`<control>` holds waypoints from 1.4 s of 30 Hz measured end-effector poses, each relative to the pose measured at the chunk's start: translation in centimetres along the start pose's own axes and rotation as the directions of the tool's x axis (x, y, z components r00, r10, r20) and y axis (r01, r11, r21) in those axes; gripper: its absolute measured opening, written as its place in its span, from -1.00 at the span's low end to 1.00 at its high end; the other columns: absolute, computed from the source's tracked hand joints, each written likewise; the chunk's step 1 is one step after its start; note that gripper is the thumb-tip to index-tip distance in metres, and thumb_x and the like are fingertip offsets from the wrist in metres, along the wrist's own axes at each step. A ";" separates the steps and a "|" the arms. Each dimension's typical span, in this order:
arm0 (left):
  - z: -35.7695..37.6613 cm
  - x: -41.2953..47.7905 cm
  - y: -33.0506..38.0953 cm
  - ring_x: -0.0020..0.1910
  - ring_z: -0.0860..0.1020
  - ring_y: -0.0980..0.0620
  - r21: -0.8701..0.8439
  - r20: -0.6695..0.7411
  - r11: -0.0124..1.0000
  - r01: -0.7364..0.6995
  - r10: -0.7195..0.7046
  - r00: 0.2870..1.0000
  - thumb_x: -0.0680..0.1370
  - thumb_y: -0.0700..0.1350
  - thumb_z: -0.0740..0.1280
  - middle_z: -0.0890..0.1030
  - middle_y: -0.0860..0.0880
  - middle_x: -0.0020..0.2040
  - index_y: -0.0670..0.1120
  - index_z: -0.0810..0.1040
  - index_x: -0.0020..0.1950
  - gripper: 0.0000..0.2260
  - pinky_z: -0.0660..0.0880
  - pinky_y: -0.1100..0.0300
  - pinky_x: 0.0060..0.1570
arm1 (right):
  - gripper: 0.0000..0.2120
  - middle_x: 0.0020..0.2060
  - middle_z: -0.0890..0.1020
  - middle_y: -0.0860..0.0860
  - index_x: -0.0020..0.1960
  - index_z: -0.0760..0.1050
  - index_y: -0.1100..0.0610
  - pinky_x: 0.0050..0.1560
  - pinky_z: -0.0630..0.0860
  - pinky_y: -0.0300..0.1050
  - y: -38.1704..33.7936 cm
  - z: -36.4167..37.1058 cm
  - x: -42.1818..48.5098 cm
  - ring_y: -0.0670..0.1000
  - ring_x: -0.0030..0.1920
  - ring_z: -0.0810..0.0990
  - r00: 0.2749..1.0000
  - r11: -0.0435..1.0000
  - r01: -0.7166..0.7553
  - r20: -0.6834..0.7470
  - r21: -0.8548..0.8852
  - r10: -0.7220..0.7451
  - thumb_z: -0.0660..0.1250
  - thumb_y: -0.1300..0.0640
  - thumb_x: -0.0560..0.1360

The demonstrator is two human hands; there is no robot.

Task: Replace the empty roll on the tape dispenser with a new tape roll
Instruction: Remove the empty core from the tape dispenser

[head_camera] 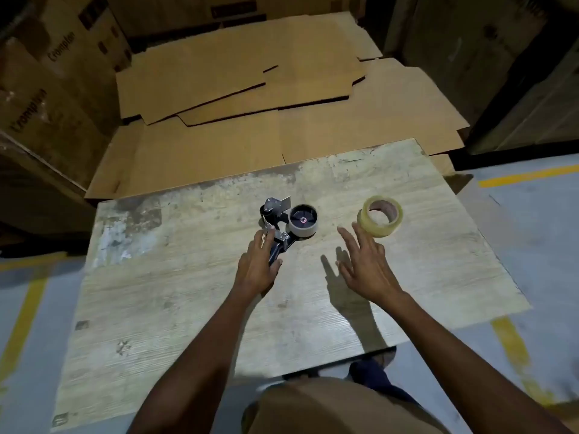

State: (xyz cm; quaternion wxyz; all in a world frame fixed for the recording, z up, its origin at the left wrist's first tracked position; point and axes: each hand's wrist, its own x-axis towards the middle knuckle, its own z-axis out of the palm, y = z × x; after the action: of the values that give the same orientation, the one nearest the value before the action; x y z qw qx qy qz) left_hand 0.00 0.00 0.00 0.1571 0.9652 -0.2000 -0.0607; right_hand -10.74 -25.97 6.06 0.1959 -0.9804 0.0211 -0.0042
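A black and metal tape dispenser lies on its side on the worn wooden table, its grey empty roll facing up on the hub. My left hand rests on the dispenser's dark handle, fingers wrapped around it. To the right stands a new roll of clear tape, slightly tilted on the table. My right hand hovers between the dispenser and the new roll with fingers spread, its fingertips just short of the roll and holding nothing.
Flattened cardboard sheets lie stacked beyond the table's far edge. Stacked printed cartons stand at the left and more boxes at the right. Grey floor with yellow lines surrounds the table.
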 end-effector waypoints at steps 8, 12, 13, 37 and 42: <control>0.4 -0.2 -0.9 0.10 0.53 -0.06 -0.073 0.009 0.997 -0.021 0.022 1.000 0.58 -0.06 0.40 0.35 -0.01 0.35 0.00 0.08 0.65 -0.28 0.58 0.04 -0.15 | -0.27 0.62 0.17 0.26 0.65 0.11 0.05 0.39 0.34 0.19 1.3 1.8 0.2 0.26 0.57 0.25 0.992 0.999 -0.036 0.118 -0.029 0.039 0.38 0.04 0.60; 0.2 -1.3 -1.8 0.04 0.56 -0.01 -0.091 0.034 0.992 -0.091 0.095 0.995 0.59 -0.03 0.38 0.34 0.05 0.38 0.06 0.07 0.64 -0.28 0.56 0.12 -0.15 | -0.27 0.64 0.14 0.25 0.66 0.09 0.04 0.43 0.30 0.20 1.4 2.2 -0.3 0.25 0.59 0.22 0.987 0.996 -0.090 0.133 0.010 0.088 0.37 0.05 0.60; 0.2 -1.8 -2.1 0.02 0.57 -0.01 -0.089 0.045 0.990 -0.111 0.116 0.992 0.59 -0.02 0.38 0.33 0.05 0.38 0.07 0.07 0.64 -0.29 0.54 0.15 -0.15 | -0.28 0.64 0.13 0.24 0.66 0.09 0.04 0.44 0.30 0.21 1.3 2.2 -0.4 0.25 0.59 0.23 0.985 0.994 -0.106 0.139 0.026 0.101 0.36 0.05 0.61; -1.5 -1.5 -0.3 -0.08 0.60 -0.01 -0.410 0.225 0.842 0.350 -0.278 0.934 0.58 0.45 0.08 0.62 0.00 -0.07 -0.03 0.58 0.06 -0.41 0.47 0.09 -0.11 | -0.07 0.60 0.19 0.18 0.66 0.08 0.00 0.46 0.37 0.21 -1.4 5.4 1.6 0.26 0.55 0.27 0.963 0.969 -0.142 0.256 0.204 0.087 0.50 -0.19 0.46; -2.4 -1.0 1.0 -0.44 0.39 -0.04 -0.279 0.344 0.853 0.440 -0.339 0.875 0.53 0.53 0.04 0.35 -0.04 -0.47 -0.07 0.22 -0.44 -0.30 0.25 0.12 -0.32 | -0.05 0.41 0.44 0.16 0.65 0.13 0.07 0.33 0.45 0.04 -2.0 5.5 2.8 0.20 0.41 0.41 0.964 0.966 -0.131 0.255 0.222 0.072 0.53 -0.12 0.42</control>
State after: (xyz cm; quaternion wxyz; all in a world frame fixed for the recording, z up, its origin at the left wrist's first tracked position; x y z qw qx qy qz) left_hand -0.82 0.16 2.66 0.2799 0.9233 -0.0044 -0.2631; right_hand -7.80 -22.11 1.78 0.3124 -0.9406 0.0467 0.1243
